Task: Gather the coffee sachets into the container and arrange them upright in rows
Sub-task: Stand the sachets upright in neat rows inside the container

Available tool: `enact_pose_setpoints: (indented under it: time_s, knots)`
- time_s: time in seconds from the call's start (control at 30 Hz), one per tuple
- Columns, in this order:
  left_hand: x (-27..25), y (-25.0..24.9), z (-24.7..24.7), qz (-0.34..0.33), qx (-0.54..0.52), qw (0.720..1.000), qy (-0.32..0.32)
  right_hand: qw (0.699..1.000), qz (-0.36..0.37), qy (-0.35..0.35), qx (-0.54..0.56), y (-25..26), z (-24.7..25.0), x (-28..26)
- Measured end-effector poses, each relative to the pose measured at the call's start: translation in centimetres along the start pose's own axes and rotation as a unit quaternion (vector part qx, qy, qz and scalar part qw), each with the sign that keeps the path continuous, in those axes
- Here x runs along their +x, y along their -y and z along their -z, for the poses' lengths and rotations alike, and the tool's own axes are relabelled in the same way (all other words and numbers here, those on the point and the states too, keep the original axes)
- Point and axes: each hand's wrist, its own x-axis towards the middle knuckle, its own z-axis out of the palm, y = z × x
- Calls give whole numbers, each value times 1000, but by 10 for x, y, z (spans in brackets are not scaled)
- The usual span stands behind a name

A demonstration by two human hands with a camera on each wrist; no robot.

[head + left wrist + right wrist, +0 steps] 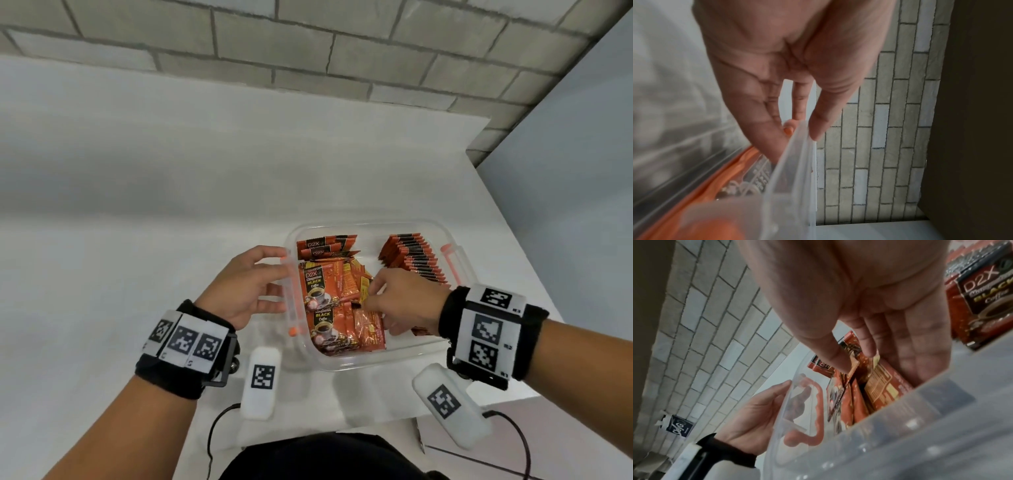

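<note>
A person stands over a clear, square plastic container (373,359) with orange side latches, set on a white table (137,205) against a pale brick wall (308,51). The left hand (245,291) holds the container's left wall, thumb on the rim and fingers (774,113) nearly straight along the outside by the orange latch (294,301). The right hand (400,301) reaches inside, its thumb and forefinger pinching the top edge of one orange coffee sachet (361,291) in the loose, leaning pile (337,318) that fills the left half. Along the right wall a row of orange-and-black sachets (416,260) stands upright, packed edge to edge; a few more (323,248) lean at the far left corner. Both wrists wear black bands (493,335) carrying white printed marker tags.
</note>
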Motion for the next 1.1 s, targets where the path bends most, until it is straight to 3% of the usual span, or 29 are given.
enact_pose_setpoints:
  time_s: [0.37, 0.57, 0.8, 1.0, 1.1]
  knots:
    - [2, 0, 2, -10, -1, 1000, 15, 987, -16, 23, 155, 20, -35, 16]
    - [4, 1, 3, -10, -4, 1000, 17, 995, 6, -8, 95, 31, -45, 25]
    - [2, 2, 6, -8, -4, 1000, 20, 996, 7, 34, 79, 23, -34, 19]
    - [-1, -8, 11, -61, -10, 995, -72, 994, 39, 25, 103, 1, -7, -1]
    - [-12, -25, 17, -102, -35, 991, -78, 988, 89, 2, 124, -5, 14, -19]
